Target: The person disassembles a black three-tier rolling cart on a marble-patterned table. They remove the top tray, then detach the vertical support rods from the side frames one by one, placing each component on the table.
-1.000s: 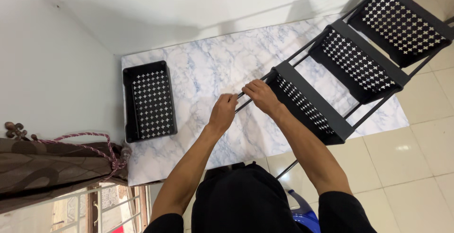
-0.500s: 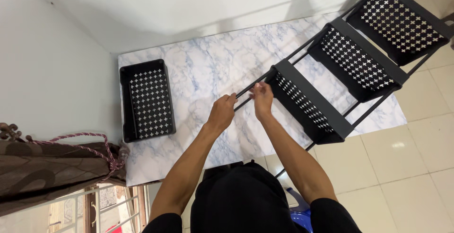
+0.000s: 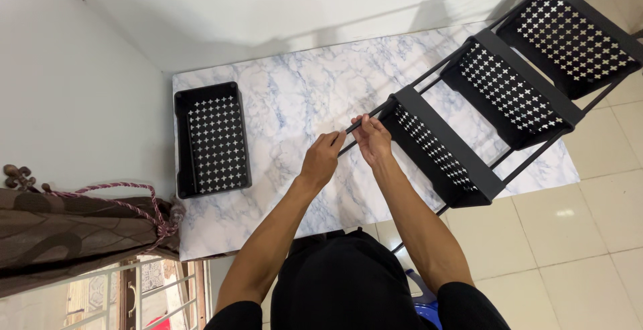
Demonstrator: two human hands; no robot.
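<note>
Rack pole (image 3: 365, 129) in both hands (image 3: 348, 149), loose basket (image 3: 211, 139) well left

A marbled mat (image 3: 288, 102) covers the tiled floor (image 3: 589, 236) by the white wall (image 3: 268, 9). A brown curtain (image 3: 67, 226), bound with a pink cord (image 3: 144, 196), hangs at the left.

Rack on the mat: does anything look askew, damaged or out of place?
One black tray lies loose on the marble-patterned mat, apart from the rack, which lies tilted with three trays fitted. Both hands, left and right, grip its bare rod end. No damage visible.
</note>
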